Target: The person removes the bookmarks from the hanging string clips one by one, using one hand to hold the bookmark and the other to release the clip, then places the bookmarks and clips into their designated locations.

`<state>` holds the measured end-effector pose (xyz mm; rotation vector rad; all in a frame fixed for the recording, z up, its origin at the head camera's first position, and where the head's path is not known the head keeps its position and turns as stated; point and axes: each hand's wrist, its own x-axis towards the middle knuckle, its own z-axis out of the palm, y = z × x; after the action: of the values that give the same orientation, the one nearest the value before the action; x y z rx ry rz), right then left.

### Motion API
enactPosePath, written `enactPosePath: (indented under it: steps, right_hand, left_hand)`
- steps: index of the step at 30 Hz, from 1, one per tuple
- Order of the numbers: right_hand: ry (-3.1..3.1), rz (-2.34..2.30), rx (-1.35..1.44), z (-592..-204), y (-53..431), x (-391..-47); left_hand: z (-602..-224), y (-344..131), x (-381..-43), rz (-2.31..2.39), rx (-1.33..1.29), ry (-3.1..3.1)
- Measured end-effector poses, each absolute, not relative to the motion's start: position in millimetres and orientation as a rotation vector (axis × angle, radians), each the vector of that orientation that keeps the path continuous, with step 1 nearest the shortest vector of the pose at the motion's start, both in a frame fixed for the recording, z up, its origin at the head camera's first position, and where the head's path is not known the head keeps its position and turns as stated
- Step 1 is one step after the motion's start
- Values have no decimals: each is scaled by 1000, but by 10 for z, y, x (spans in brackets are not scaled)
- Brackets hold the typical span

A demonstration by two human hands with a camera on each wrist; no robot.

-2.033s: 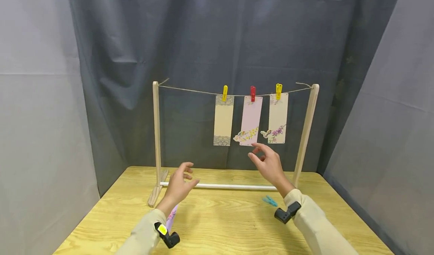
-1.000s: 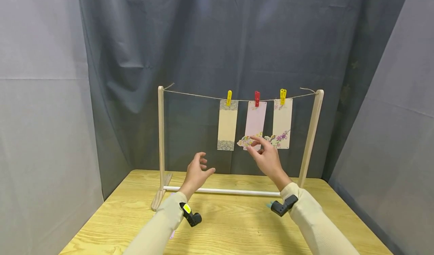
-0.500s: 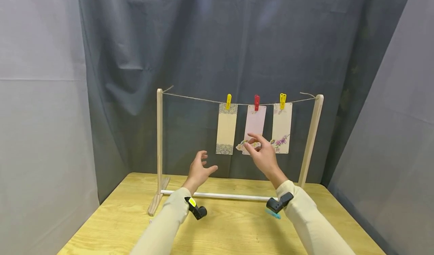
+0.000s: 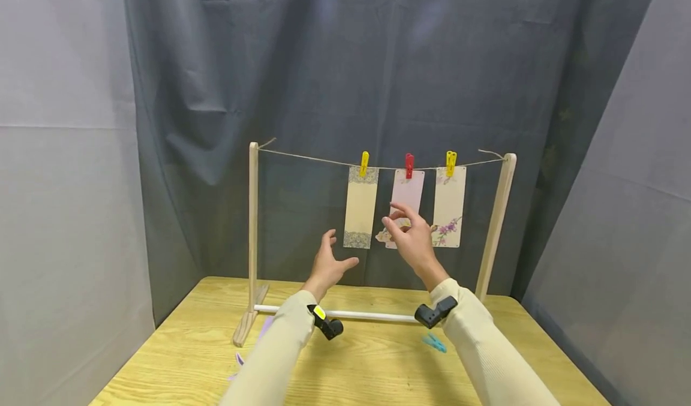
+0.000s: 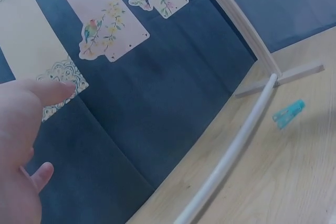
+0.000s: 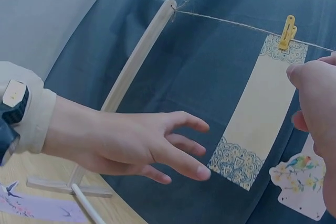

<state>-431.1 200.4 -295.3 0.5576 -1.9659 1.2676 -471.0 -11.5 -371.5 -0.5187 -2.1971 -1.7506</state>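
A cream bookmark with lace-patterned ends hangs on the string from a yellow clothespin. Beside it a pink bookmark hangs from a red clothespin, and a cream floral bookmark from another yellow clothespin. My left hand, fingers spread and holding nothing, is near the lace bookmark's lower end; contact cannot be told. In front of the pink bookmark is my right hand, thumb and forefinger curved but apart, nothing between them. It covers part of that bookmark.
Wooden posts hold the string, with a white bar low between them. On the table lie a blue clothespin and, at left, a purple bookmark. A dark curtain hangs behind.
My left hand has moved right and up, towards the lace bookmark. The right hand has shifted slightly left and up in front of the pink bookmark. All three bookmarks stay clipped.
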Motion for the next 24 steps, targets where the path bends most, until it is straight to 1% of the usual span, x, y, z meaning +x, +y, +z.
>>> enactPosePath:
  steps: [7, 15, 22, 24]
  right_hand:
    - [-1961, 1318, 584, -2815, 1920, -4292]
    - [-1953, 1307, 598, -2544, 1742, -3977]
    - [-1937, 1331, 555, -2654, 1873, -4405]
    - [-1935, 1330, 551, -2632, 1869, -4423]
  left_hand:
    - [-3699, 46, -4725, -1905, -517, -2130]
    - [-3671, 119, -4748, -1950, -412, -2016]
    - [-3656, 117, -4750, -1936, -409, -1977]
    - [-3660, 124, -4759, -1950, -428, -1963]
